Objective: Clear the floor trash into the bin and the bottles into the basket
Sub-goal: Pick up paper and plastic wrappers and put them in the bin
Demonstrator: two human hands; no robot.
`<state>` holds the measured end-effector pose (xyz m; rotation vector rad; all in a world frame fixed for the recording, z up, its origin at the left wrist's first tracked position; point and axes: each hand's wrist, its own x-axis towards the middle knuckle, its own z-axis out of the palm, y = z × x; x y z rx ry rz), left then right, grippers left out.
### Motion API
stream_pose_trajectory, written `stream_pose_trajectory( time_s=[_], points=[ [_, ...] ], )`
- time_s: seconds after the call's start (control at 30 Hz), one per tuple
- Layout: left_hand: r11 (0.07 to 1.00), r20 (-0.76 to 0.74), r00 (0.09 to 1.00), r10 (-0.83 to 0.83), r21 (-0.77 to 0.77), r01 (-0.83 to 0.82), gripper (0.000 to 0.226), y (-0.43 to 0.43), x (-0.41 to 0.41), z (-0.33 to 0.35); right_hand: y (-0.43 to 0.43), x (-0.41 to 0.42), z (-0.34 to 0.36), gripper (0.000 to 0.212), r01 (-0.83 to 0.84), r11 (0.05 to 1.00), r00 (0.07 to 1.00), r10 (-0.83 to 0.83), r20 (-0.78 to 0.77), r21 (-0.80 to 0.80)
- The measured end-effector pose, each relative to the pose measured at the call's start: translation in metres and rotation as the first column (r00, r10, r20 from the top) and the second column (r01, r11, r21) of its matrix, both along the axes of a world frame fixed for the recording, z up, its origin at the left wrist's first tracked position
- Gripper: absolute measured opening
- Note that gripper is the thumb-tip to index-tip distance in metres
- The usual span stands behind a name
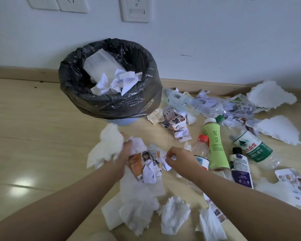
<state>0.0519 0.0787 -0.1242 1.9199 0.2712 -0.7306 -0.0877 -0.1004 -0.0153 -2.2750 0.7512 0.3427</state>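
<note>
A bin [109, 103] lined with a black bag stands against the wall, holding crumpled white paper. In front of it my left hand [124, 153] grips a bunch of white tissue [109, 141] together with crumpled printed paper [142, 164]. My right hand [179, 159] pinches a small scrap of white paper [164, 162] just right of that bunch. Several bottles lie on the floor at right: a green one [215, 146], a red-capped clear one [201, 146], a dark purple one [241, 167], a green-labelled water bottle [254, 146] and a clear one [181, 100] beside the bin.
Crumpled tissues [174, 214] and paper sheets lie on the wooden floor close to me. More torn white pieces [271, 94], plastic wrappers [233, 106] and printed scraps [177, 124] are strewn at right along the skirting board. No basket is in view.
</note>
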Motion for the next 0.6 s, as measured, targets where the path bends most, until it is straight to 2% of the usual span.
stream_pose_trajectory(
  time_s=[0.03,0.07,0.1,0.17,0.23,0.3,0.4,0.5,0.6],
  points=[
    [0.981,-0.011,0.997,0.079,-0.176,-0.079,0.022,-0.019,-0.011,0.063,0.002,0.002,0.001,0.017,0.006,1.000,1.000,-0.006,0.005,0.008],
    [0.979,-0.001,0.998,0.068,-0.193,-0.067,0.015,-0.023,-0.014,0.079,0.004,0.003,0.001,0.017,0.012,1.000,1.000,-0.012,0.007,0.014],
    [0.970,-0.021,0.999,0.030,-0.242,-0.034,0.018,-0.025,-0.014,0.089,0.006,0.004,0.002,0.017,0.016,1.000,1.000,-0.016,0.005,0.020],
    [0.984,-0.025,0.997,-0.080,-0.165,0.074,0.020,-0.024,-0.022,0.095,0.010,0.006,0.001,0.018,0.015,0.999,1.000,-0.015,-0.005,0.030],
    [0.956,0.004,0.956,-0.292,-0.038,0.292,0.015,-0.022,-0.033,0.092,0.012,0.008,0.001,0.022,0.012,0.999,1.000,-0.011,-0.019,0.045],
    [0.826,0.129,0.817,-0.562,0.134,0.547,0.016,-0.020,-0.042,0.092,0.015,0.009,0.000,0.027,0.004,0.998,1.000,-0.002,-0.030,0.059],
    [0.574,0.149,0.558,-0.816,0.325,0.752,0.032,-0.016,-0.048,0.081,0.017,0.009,0.000,0.032,-0.018,0.997,0.998,0.022,-0.053,0.072],
    [0.364,0.100,0.357,-0.929,0.434,0.824,0.052,-0.014,-0.052,0.075,0.018,0.005,-0.001,0.035,-0.019,0.995,0.997,0.026,-0.075,0.095],
    [0.238,0.059,0.246,-0.967,0.545,0.804,0.049,-0.012,-0.055,0.071,0.018,-0.001,0.000,0.037,-0.029,0.993,0.994,0.041,-0.101,0.110]
  ],
)
